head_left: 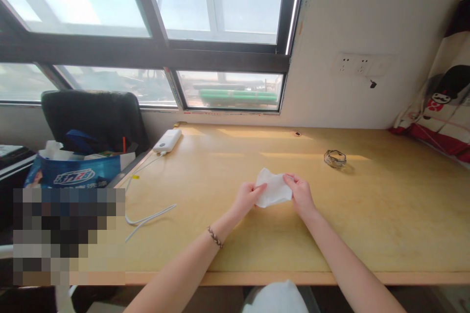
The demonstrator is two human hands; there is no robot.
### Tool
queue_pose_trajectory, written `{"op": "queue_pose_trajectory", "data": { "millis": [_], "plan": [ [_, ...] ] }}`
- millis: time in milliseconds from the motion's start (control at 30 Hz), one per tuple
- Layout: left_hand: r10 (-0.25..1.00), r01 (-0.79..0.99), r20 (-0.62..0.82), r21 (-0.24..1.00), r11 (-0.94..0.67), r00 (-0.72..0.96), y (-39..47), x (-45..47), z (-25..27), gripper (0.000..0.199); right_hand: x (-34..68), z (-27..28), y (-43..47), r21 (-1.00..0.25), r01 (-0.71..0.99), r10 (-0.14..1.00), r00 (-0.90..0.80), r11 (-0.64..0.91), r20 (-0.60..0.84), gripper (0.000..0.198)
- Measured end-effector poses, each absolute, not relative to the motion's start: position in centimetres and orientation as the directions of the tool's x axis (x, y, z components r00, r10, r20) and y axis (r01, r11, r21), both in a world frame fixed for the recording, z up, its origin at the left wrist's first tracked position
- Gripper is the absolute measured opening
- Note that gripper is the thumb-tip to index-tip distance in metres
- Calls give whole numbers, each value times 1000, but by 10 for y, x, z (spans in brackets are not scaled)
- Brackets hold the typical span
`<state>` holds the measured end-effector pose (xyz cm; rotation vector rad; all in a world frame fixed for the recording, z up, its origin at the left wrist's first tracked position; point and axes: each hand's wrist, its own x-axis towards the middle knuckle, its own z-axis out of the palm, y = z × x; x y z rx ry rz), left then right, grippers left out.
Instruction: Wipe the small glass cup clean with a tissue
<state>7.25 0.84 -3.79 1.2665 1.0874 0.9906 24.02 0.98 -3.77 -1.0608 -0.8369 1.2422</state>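
Observation:
Between my two hands a thin white tissue (pixel 274 190) is held up over the wooden table. My left hand (pixel 248 197) pinches its left edge, thumb on top. At the right edge, my right hand (pixel 299 191) grips the tissue between thumb and fingers. The upper left corner of the tissue sticks up, and its surface looks slightly creased. A braided bracelet sits on my left wrist. The undersides of both hands are hidden.
On the table (pixel 385 215) to the right lies a brownish ring-shaped item (pixel 335 158). A white power bank (pixel 167 141) with a white cable (pixel 150 217) rests at the left edge. Beyond that edge, a blue bag (pixel 81 168) stands by a black chair (pixel 91 112).

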Motion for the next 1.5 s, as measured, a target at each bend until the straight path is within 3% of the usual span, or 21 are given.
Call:
{"op": "queue_pose_trajectory", "data": {
  "millis": [133,200,333,400,733,933,1200,1400,1500],
  "plan": [
    [961,-102,-38,992,68,273,6,75,-31,24,241,-30,7,-936,-350,987,160,29,-29,40],
    [968,-174,-9,983,54,252,7,75,-27,29,239,-26,5,-925,-379,995,79,-26,-60,44],
    [983,-188,44,982,-10,176,9,72,-23,29,239,-28,3,-899,-345,961,-158,-268,-226,31],
    [985,-166,28,986,0,168,9,69,-23,27,240,-31,4,-897,-329,953,-164,-296,-254,24],
    [979,-287,-86,948,137,182,15,64,-26,25,247,-29,6,-897,-401,982,-99,-187,-161,2],
    [957,-462,-34,870,171,289,16,60,-22,11,244,-22,2,-858,-478,977,-177,-187,-114,8],
    [959,-544,-14,821,172,282,19,56,-16,9,242,-21,0,-943,-332,992,-120,2,45,10],
    [914,-346,-205,878,329,350,21,57,-19,30,243,-24,-2,-986,-81,982,-114,142,151,15],
    [911,-253,-194,921,297,364,17,61,-23,33,243,-23,-1,-989,-30,988,-45,145,147,11]
  ]
}}
